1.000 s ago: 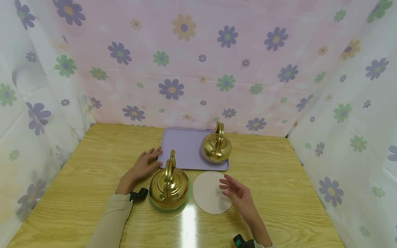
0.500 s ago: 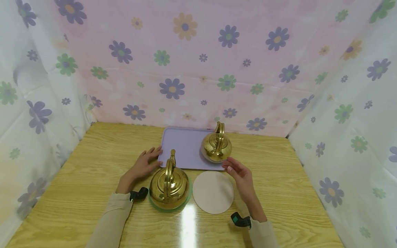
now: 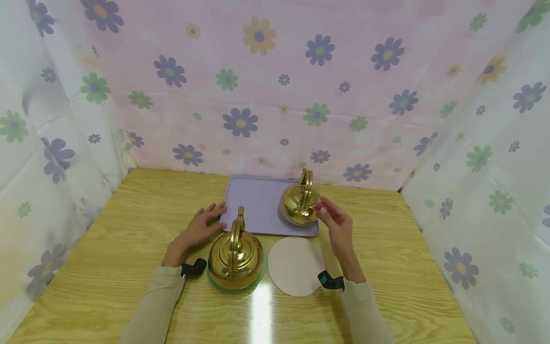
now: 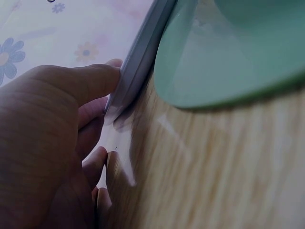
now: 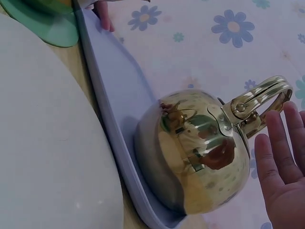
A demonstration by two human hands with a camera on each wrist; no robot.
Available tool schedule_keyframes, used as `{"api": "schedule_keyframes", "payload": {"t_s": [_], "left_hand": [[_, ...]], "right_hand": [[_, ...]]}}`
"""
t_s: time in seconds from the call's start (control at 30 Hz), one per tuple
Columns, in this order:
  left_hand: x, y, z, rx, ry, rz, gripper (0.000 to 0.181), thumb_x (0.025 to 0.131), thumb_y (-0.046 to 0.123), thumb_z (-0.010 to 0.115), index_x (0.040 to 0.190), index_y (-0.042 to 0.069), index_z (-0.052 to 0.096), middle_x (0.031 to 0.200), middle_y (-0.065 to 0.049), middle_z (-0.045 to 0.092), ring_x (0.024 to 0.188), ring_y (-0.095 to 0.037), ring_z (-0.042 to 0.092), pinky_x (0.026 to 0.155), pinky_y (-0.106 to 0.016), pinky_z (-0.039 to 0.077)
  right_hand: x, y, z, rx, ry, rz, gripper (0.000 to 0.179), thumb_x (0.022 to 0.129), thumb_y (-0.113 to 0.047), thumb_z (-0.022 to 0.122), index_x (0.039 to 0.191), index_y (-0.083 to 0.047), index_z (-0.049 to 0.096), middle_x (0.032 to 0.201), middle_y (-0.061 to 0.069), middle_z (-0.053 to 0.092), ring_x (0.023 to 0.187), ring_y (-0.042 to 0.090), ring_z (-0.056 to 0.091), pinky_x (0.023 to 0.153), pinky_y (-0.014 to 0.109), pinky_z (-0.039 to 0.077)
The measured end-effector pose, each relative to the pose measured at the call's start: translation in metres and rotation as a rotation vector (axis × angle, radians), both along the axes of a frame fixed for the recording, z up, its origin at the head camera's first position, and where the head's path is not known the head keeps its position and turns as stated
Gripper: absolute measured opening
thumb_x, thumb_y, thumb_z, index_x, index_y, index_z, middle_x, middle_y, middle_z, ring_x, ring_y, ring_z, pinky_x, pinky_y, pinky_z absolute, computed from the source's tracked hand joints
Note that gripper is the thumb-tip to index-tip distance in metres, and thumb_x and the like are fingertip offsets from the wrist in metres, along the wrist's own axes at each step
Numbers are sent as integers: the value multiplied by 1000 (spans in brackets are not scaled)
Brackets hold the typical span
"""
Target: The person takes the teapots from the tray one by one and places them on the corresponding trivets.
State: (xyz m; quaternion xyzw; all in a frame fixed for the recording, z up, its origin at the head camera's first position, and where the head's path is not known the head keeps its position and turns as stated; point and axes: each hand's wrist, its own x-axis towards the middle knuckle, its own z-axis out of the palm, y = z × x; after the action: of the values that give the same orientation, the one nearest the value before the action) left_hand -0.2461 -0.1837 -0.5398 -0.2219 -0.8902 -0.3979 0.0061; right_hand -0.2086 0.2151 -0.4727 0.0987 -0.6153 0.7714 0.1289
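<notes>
A smaller gold kettle stands on the right end of a lilac tray. My right hand is raised at that kettle's right side. In the right wrist view its fingers are nearly straight, close to the kettle's handle. My left hand rests at the tray's left end, fingers spread, and the left wrist view has the thumb against the tray's rim. Beside that hand a larger gold kettle sits on a green round mat.
A pale round mat lies on the wooden table, right of the larger kettle and in front of the tray. Flowered curtains enclose the table at the back and both sides. Each wrist wears a small black camera.
My right hand has moved forward from over the pale mat to the smaller kettle's right side. The left hand, both kettles and the tray stay in place.
</notes>
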Motion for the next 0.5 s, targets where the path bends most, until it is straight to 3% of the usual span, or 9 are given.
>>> {"api": "schedule_keyframes", "payload": {"t_s": [0.5], "left_hand": [[-2,-1,-2,-2,-7,9,55,99,18,66,146,-6,49,159,-21,38,149,-50,25,121,-67,8]], "right_hand": [[-25,-14,13,18,-85,-51,39,102,-7,60,136,13,57,112,-4,74,107,10,70,97,33,57]]}}
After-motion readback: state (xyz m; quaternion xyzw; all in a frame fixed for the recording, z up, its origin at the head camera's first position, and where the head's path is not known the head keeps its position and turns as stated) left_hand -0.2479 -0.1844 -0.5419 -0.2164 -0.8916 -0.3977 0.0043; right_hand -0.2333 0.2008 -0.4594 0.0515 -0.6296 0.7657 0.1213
